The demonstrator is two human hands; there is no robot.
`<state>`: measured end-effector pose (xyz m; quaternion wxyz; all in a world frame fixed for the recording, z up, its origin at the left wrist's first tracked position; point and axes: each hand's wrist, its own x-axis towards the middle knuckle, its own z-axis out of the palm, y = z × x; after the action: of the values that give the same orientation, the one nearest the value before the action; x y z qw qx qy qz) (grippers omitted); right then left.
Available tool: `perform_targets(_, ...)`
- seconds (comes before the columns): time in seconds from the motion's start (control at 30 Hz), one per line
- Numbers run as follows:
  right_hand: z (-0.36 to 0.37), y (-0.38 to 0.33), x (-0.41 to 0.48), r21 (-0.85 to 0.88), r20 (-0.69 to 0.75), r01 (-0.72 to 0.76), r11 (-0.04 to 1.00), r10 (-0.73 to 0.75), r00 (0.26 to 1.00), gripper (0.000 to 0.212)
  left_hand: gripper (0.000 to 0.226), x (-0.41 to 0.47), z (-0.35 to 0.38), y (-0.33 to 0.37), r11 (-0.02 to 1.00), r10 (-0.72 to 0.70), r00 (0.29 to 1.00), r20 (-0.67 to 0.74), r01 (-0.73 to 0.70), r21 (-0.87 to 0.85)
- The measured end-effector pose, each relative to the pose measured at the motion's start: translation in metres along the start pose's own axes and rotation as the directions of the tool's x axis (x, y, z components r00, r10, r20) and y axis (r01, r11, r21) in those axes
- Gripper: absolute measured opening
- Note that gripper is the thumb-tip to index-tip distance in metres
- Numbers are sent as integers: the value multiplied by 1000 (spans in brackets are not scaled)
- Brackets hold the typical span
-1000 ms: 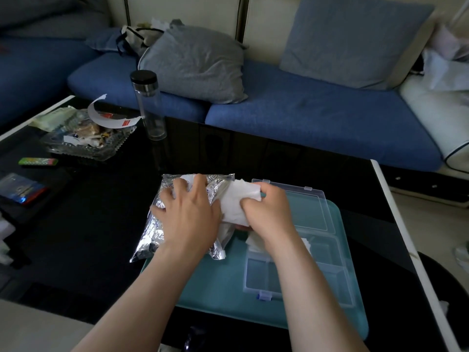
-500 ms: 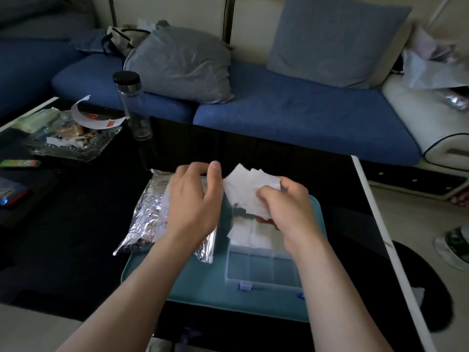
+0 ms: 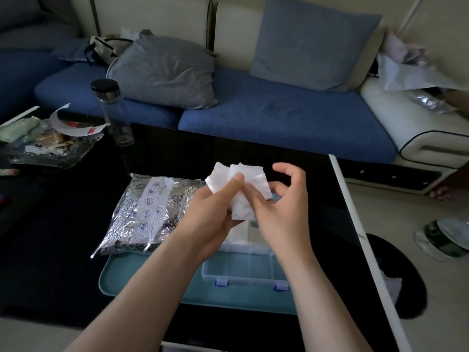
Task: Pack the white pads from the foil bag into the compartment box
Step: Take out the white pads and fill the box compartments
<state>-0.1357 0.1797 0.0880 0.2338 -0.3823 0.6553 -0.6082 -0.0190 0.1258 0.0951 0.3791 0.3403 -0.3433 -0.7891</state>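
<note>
At centre frame, soft, matt white pads [image 3: 241, 189] of fibrous cloth-like material; at centre left, a crinkled, shiny metallic foil bag [image 3: 147, 214] with a smooth white printed label. At lower centre, a clear glossy plastic compartment box [image 3: 243, 270] on a smooth, matt teal plastic tray [image 3: 142, 283]. The table [image 3: 50, 224] is glossy black. At upper left, a clear bottle [image 3: 113, 113] with a black cap; the sofa [image 3: 279, 115] across the top is matt blue woven cloth.

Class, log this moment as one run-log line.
stage: sorting pads | left hand: grips pads | right hand: fingers at pads | foil bag: on tray | box: open
</note>
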Motion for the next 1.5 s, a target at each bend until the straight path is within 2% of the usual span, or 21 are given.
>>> perform_targets(0.07,0,-1,-2,-47,-10,76,996,-77,997,48,30,-2,3,-4,1000,1,1000,-3,-1,-10)
perform_targets(0.13,-2,1,-2,-186,-41,151,971,-161,986,31,29,-1,6,-7,1000,-7,1000,-28,6,-29)
perform_targets(0.2,-6,4,-2,-288,-66,173,942,-200,978,19,28,-1,8,-8,999,-19,999,-50,17,-52)
perform_targets(0.27,-8,8,-1,-305,-80,171,937,-204,976,16,27,1,7,-9,997,-38,998,-52,34,-63)
perform_targets(0.53,-22,8,1,-308,-140,172,936,-223,965,20,24,8,-2,-9,994,-104,988,-111,99,-55)
perform_targets(0.6,-24,7,5,-211,-167,124,970,-161,973,15,24,10,-5,-9,997,-75,989,-127,76,-1)
perform_targets(0.67,-25,4,8,-35,-188,41,999,-47,981,11,21,11,-8,-9,994,-12,989,-149,28,103)
perform_targets(0.77,-26,-2,9,117,-130,-60,991,75,989,21,21,10,-12,-11,959,99,987,-124,-62,276)
perform_targets(0.87,-28,-7,6,91,26,-72,993,70,997,32,19,6,-13,-9,934,135,987,-87,-98,345)
perform_targets(0.97,-34,-9,6,79,118,-54,995,45,992,47,17,3,-16,-5,886,186,982,-33,-153,438)
perform_targets(1.1,-39,-11,5,-11,235,-21,1000,23,972,40,14,1,-19,-3,828,208,978,11,-182,530)
perform_targets(1.2,-36,-6,3,-49,197,-22,999,31,980,25,11,0,-20,-4,813,199,980,28,-181,554)
perform_targets(1.33,-35,-1,4,-112,49,-13,994,18,999,14,12,1,-20,-3,858,121,989,80,-145,493)
perform_targets(1.5,-37,-1,5,-105,100,-28,994,38,994,17,15,4,-24,-3,866,71,989,130,-126,484)
